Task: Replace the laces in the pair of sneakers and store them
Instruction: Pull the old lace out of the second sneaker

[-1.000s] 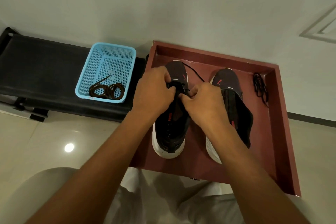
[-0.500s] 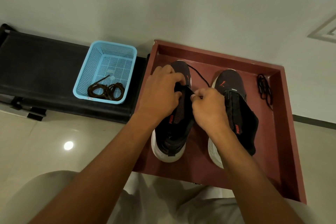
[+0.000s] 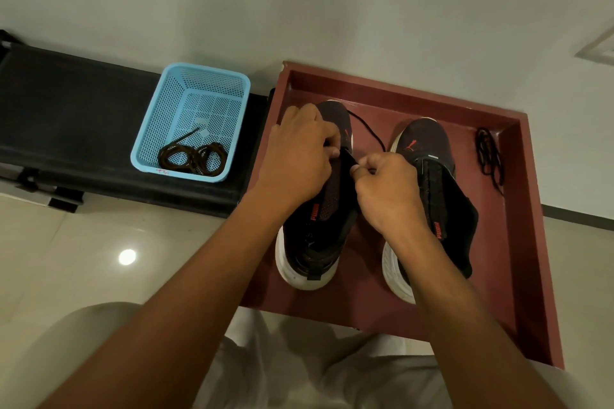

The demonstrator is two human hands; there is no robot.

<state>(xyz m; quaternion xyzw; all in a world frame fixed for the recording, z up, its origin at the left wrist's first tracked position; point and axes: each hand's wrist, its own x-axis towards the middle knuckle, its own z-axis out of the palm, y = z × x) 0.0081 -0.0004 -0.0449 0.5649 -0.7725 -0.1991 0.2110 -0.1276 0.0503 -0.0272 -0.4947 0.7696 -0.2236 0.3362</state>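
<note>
head cam | looks forward-down, close over red tray | wall behind | single view

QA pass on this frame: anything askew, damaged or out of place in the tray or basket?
Nothing damaged or spilled. The one odd thing: the right sneaker has no lace, and its tongue and upper flop open toward the tray wall. A loose black lace lies bunched in the tray's far right corner. Brown laces sit coiled in the blue basket.

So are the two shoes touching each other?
Apart. The head view shows bare red tray floor between the left shoe and the right shoe.
</note>
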